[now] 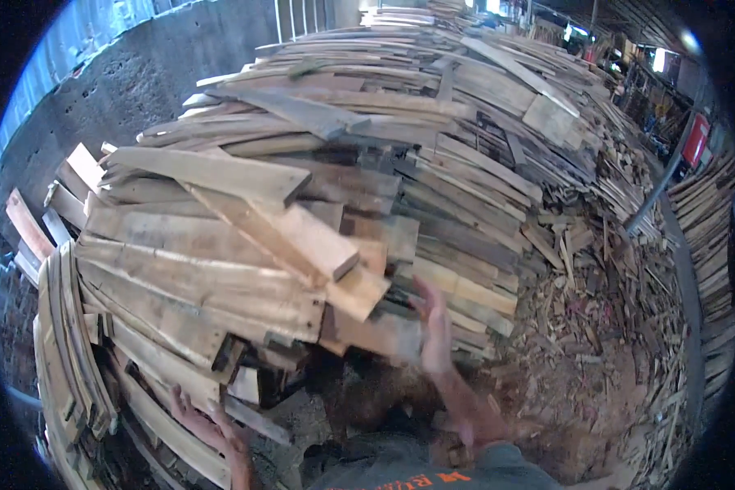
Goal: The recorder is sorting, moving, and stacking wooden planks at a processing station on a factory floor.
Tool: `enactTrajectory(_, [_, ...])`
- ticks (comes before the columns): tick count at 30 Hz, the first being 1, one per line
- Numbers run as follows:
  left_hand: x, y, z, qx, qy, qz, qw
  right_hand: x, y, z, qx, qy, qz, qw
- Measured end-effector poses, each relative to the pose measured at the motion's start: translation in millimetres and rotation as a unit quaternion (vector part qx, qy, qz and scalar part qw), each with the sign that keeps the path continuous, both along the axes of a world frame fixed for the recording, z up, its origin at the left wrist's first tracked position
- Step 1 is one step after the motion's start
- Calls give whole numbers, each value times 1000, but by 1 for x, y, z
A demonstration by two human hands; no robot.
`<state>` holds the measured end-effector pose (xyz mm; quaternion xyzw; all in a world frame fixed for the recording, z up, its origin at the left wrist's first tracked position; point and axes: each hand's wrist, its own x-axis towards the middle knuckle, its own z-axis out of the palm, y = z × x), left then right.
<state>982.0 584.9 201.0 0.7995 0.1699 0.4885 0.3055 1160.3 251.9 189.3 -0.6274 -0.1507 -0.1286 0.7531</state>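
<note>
My left hand (208, 426) is at the lower left, palm turned up and fingers apart, beside the end of a long wooden board (167, 371). I cannot tell whether its fingertips touch the board. My right hand (435, 331) is raised in front of the stack with thumb and fingers apart, and nothing shows in it. Ahead of my hands lies a stack of wide, rough planks (196, 282). Across its top rest a thick grey-brown plank (220, 173) and a pale plank (322, 245), whose end juts toward me.
More boards (359, 106) pile up far back, beside a grey concrete wall (163, 65) on the left. Wood scraps (596, 327) cover the ground at right. A metal pole (665, 188) leans there, near a red object (696, 139). Curved planks (73, 343) stand at the left.
</note>
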Motion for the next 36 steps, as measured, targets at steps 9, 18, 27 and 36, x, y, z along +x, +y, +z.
enactTrajectory(9, [137, -67, 56, 51, -75, -70, 993, -2, -1, 15, -62, -63, -19, 996])
enactTrajectory(18, [171, -46, 67, 96, 104, 53, 989, 14, -2, 22, 77, 81, 154, 982])
enactTrajectory(27, [176, -30, 33, -8, 12, 11, 1000, 18, 15, 17, 127, 125, 18, 984])
enactTrajectory(36, [177, -27, 29, -51, -15, -11, 999, 21, 33, 16, 93, 61, 47, 993])
